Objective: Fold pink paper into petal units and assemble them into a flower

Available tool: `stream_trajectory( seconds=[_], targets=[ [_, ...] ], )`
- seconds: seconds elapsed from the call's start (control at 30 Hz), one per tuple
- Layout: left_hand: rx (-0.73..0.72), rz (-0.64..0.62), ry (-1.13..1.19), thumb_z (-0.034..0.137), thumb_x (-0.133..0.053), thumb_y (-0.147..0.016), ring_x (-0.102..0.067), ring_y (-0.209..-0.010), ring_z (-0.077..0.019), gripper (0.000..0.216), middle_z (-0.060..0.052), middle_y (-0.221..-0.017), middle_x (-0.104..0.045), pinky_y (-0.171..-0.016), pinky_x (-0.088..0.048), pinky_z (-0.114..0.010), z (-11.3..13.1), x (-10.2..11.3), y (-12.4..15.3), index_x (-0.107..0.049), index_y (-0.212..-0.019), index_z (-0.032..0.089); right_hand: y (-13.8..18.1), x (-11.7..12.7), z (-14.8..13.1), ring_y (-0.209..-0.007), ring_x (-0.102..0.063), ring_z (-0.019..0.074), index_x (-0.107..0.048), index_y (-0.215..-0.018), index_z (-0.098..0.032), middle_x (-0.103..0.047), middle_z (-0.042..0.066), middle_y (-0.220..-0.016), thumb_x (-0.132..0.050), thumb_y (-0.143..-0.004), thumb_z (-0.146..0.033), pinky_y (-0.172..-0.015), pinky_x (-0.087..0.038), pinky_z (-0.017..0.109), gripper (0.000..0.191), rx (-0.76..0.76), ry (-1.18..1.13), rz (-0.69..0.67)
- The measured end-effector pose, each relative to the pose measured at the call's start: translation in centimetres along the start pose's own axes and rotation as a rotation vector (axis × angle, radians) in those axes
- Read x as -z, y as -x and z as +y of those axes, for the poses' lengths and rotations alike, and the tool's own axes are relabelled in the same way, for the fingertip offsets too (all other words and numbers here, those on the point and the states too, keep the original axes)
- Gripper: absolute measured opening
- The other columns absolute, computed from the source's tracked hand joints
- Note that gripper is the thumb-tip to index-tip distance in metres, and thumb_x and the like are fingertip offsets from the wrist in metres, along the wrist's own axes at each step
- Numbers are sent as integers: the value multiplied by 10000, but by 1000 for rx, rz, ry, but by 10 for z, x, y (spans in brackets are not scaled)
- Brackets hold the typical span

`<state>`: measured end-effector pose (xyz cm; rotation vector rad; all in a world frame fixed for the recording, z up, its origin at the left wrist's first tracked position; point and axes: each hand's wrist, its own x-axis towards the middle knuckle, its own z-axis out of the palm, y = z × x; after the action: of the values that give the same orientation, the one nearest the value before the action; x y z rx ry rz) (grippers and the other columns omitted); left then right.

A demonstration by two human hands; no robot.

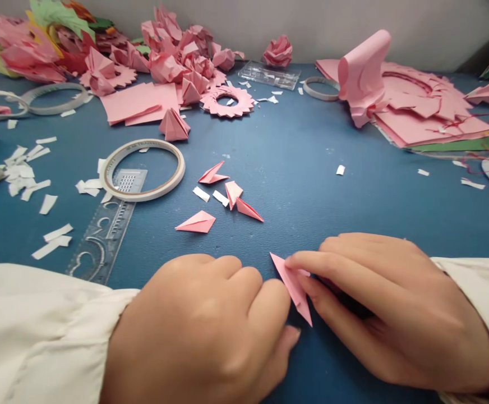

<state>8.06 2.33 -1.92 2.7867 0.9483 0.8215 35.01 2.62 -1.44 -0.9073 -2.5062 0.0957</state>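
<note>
Between the thumb and index finger of my right hand (pixel 379 303) is a small folded pink paper piece (pixel 294 283), a narrow pointed shape held low over the blue tabletop. My left hand (pixel 202 325) is closed with its fingers curled under, and its bent index finger comes up against the paper's left edge. Whether anything is inside those curled fingers is hidden. Just beyond my hands lie several folded pink pieces (pixel 197 222) with two white paper strips (pixel 201 194) among them.
Behind my left hand, a tape roll (pixel 143 196) overlaps a clear stencil ruler (pixel 118 224). White paper scraps (pixel 19 168) lie at left. Pink folded paper (pixel 177 50) is heaped along the wall. At back right, pink sheets (pixel 433 126) lie under a curled pink strip (pixel 362 73).
</note>
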Motion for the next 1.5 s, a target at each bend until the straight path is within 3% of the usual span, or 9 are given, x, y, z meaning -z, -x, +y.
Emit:
stream_trajectory(
  seconds=[0.13, 0.3, 0.53, 0.6, 0.63, 0.7, 0.93, 1.17, 1.5],
  targets=[
    [32, -18, -35, 314, -203, -1417, -472, -608, -265, 690, 33, -704, -557, -592, -335, -520, -3, 1, 0, -611, -860, 307, 1, -4, 1, -722, -696, 189, -715, -1301, -230, -822, -9, -922, -644, -1330, -180, -694, -545, 381, 92, 15, 38, 25],
    [-11, -29, -25, 188, -244, -1399, -470, -621, -253, 686, 28, -706, -551, -594, -314, -507, -2, 1, 1, -597, -819, 287, 0, -4, 0, -767, -730, 199, -713, -1299, -219, -852, 22, -984, -612, -1361, -203, -720, -566, 390, 120, 34, 42, 21],
    [-1, -14, -38, 198, -231, -1408, -467, -578, -249, 729, 31, -667, -527, -556, -312, -519, -5, 7, -4, -631, -805, 290, 4, -1, 1, -717, -642, 200, -733, -1449, -161, -775, -6, -891, -625, -1304, -130, -647, -514, 404, 184, 90, 11, -23],
    [-42, -25, -46, 132, -280, -1379, -497, -549, -224, 721, 35, -656, -551, -516, -327, -497, -10, 15, -7, -617, -761, 287, 5, 0, 2, -701, -631, 201, -752, -1473, -144, -770, -8, -878, -655, -1263, -112, -633, -509, 409, 234, 102, 2, -29],
    [-104, -165, -19, 139, -375, -1370, -570, -562, -198, 664, 42, -682, -611, -518, -428, -445, -12, 19, -8, -649, -782, 278, 6, 1, 2, -696, -638, 203, -765, -1464, -143, -773, -8, -879, -665, -1242, -100, -636, -521, 412, 247, 106, -2, -31],
    [-118, -160, -5, 118, -465, -1337, -598, -551, -181, 608, 55, -675, -625, -491, -423, -443, -14, 23, -8, -665, -785, 273, 8, 2, 1, -691, -646, 208, -791, -1429, -141, -771, -10, -874, -667, -1221, -83, -642, -549, 418, 249, 110, 2, -31],
    [10, -22, -45, 72, -393, -1281, -421, -566, -228, 603, 36, -664, -510, -542, -316, -484, -8, 7, -2, -595, -756, 288, 7, 3, -1, -675, -653, 199, -840, -1400, -140, -752, -17, -836, -675, -1207, -56, -614, -547, 420, 269, 113, 12, -48],
    [68, -102, -29, 378, -733, -1213, -689, -732, -237, 270, 5, -776, -682, -714, -603, -334, -9, 11, -19, -753, -960, 287, 8, 6, -4, -696, -715, 197, -803, -1365, -191, -788, -29, -862, -704, -1253, -99, -699, -619, 416, 174, 78, -4, -30],
    [85, -118, 15, 463, -770, -1187, -763, -822, -266, 262, -21, -803, -724, -747, -659, -339, -5, 3, -27, -791, -988, 294, 7, -3, 1, -669, -728, 191, -737, -1587, -162, -771, -58, -846, -790, -1167, -80, -614, -551, 420, 431, 86, -70, -1]
  ],
)
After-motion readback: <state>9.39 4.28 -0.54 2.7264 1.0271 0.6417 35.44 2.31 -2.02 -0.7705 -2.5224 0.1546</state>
